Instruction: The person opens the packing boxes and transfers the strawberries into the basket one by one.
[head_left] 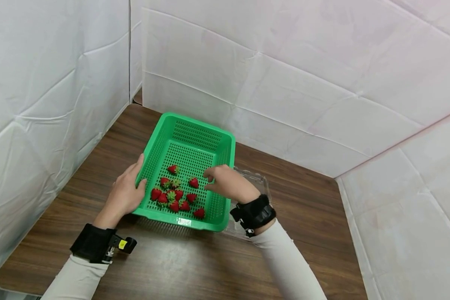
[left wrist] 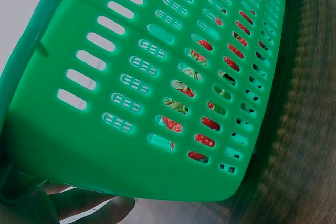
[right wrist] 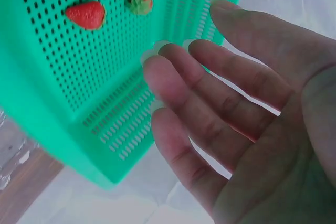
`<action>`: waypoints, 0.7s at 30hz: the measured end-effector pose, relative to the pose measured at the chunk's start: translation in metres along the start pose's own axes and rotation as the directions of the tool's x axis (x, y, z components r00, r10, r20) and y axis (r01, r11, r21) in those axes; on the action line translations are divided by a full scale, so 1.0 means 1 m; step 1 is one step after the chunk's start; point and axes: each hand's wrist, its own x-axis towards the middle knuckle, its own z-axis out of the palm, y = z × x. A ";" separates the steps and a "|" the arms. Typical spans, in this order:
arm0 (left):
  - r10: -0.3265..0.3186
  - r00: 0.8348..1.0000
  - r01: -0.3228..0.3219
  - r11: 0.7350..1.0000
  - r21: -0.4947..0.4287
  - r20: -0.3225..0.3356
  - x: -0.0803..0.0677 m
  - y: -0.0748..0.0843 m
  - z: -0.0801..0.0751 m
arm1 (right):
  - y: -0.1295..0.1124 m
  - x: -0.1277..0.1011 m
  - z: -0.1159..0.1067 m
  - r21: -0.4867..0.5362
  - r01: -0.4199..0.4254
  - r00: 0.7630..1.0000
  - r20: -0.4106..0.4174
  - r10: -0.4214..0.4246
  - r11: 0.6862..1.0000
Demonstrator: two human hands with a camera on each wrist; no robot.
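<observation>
A green slotted basket (head_left: pixel 195 121) sits on the brown table, with several red strawberries (head_left: pixel 174 196) clustered at its near end. My left hand (head_left: pixel 132 187) grips the basket's left wall, thumb inside and fingers outside. In the left wrist view the basket's outer wall (left wrist: pixel 105 77) fills the frame, berries (left wrist: pixel 202 140) show through the slots, and my fingers (left wrist: pixel 89 203) lie under the rim. My right hand (head_left: pixel 219 180) hovers over the basket's right side, near a strawberry (head_left: pixel 193 182). The right wrist view shows that hand (right wrist: pixel 210 93) with relaxed, empty fingers beside the basket (right wrist: pixel 68 77).
A clear plastic container (head_left: pixel 262 183) lies on the table against the basket's right side, partly under my right wrist. White padded walls close in at the left, back and right. Bare wooden table (head_left: pixel 180 262) lies in front of the basket.
</observation>
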 end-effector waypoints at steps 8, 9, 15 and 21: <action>0.001 1.000 -0.001 1.000 0.001 0.001 -0.001 0.000 0.000 | 0.023 -0.033 0.001 0.067 -0.083 0.993 -0.084 0.089 0.994; 0.000 1.000 0.000 1.000 0.000 0.001 -0.001 0.000 0.000 | 0.027 -0.037 0.002 0.074 -0.092 0.991 -0.090 0.099 0.993; 0.003 1.000 -0.003 1.000 0.004 -0.002 0.000 -0.001 -0.001 | 0.053 -0.056 0.011 0.070 -0.106 0.984 -0.134 0.115 0.992; 0.002 1.000 -0.002 1.000 0.007 0.001 0.000 -0.001 0.000 | 0.079 -0.074 0.021 0.017 -0.166 0.982 -0.088 0.167 0.986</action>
